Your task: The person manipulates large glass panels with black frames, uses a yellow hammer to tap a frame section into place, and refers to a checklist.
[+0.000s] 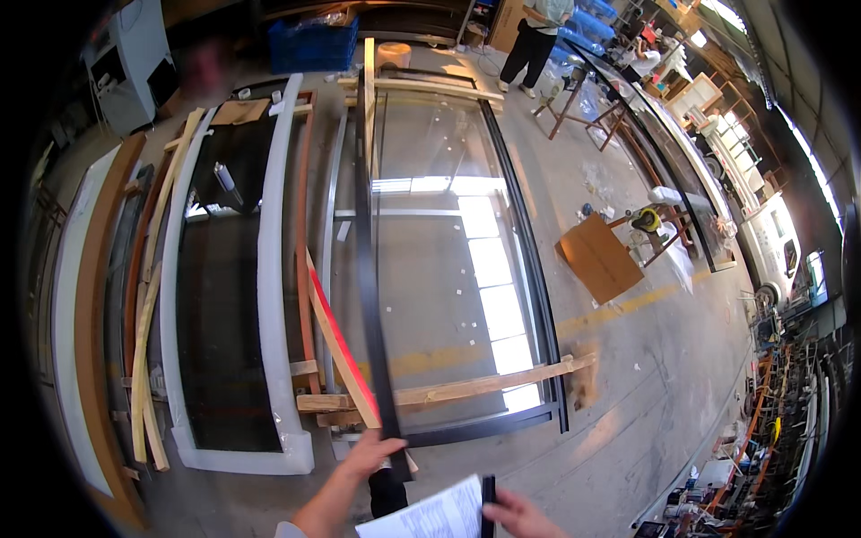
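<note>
My left hand (366,455) closes round the lower end of a long black frame bar (369,269), which runs away from me along the left side of a glazed frame. Beside that hand lies the end of a wooden strip (339,345) with a red edge. My right hand (520,515), at the bottom edge, holds a short black bar (489,504) between thumb and fingers. A printed white sheet of paper (432,515) lies against this bar, partly cut off by the picture edge. The glass pane (426,296) rests on wooden supports, with a wooden beam (484,384) across its near end.
Left stands a dark panel (229,341) edged in white foam, with wooden strips (143,359) beside it. A blue crate (312,47) sits at the back. On the right are a cardboard box (599,258) and a trestle with another frame. A person (535,40) stands at the far end.
</note>
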Demonstrator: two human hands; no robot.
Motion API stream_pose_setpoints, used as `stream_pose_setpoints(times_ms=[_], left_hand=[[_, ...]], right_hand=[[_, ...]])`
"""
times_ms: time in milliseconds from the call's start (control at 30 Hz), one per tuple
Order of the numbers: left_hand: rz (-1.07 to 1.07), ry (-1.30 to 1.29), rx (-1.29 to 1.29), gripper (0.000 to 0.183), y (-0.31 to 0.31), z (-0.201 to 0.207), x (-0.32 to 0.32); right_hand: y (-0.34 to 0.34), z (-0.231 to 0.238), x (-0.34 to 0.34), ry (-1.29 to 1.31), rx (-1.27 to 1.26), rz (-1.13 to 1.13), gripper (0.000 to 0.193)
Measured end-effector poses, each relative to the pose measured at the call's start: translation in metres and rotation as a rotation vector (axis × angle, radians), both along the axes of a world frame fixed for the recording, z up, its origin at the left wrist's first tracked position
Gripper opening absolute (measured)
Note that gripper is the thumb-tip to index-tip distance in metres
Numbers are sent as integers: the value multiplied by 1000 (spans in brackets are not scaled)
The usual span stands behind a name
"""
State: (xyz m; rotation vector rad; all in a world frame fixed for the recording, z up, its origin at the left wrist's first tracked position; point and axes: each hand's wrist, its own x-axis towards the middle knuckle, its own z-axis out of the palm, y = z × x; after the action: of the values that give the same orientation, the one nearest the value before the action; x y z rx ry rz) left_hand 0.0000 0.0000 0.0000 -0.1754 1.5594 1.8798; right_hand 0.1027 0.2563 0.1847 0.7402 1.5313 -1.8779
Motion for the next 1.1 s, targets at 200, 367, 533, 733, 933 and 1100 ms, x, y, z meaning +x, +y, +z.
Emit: stream_pose_setpoints(times_ms=[200, 367, 533, 733, 933, 1100], left_hand=[[-471, 13, 83, 26, 76, 147, -17], [-587, 271, 238, 24, 101, 119, -39], [-4, -350, 540, 48, 104, 32, -168], [367, -204, 957, 53, 175, 77, -234], [478, -276, 768, 35, 230, 134, -118], [292, -344, 911, 22, 273, 187, 7]], right_hand=[[20, 40, -64, 132, -82, 91, 34], [43, 44, -78, 19, 242, 51, 31], [24, 95, -80, 211, 865, 281, 33], [48, 151, 47, 238, 1012, 376, 30], [107, 156, 204, 200, 1083, 394, 28], [173, 126, 352, 335, 1108, 311, 25]])
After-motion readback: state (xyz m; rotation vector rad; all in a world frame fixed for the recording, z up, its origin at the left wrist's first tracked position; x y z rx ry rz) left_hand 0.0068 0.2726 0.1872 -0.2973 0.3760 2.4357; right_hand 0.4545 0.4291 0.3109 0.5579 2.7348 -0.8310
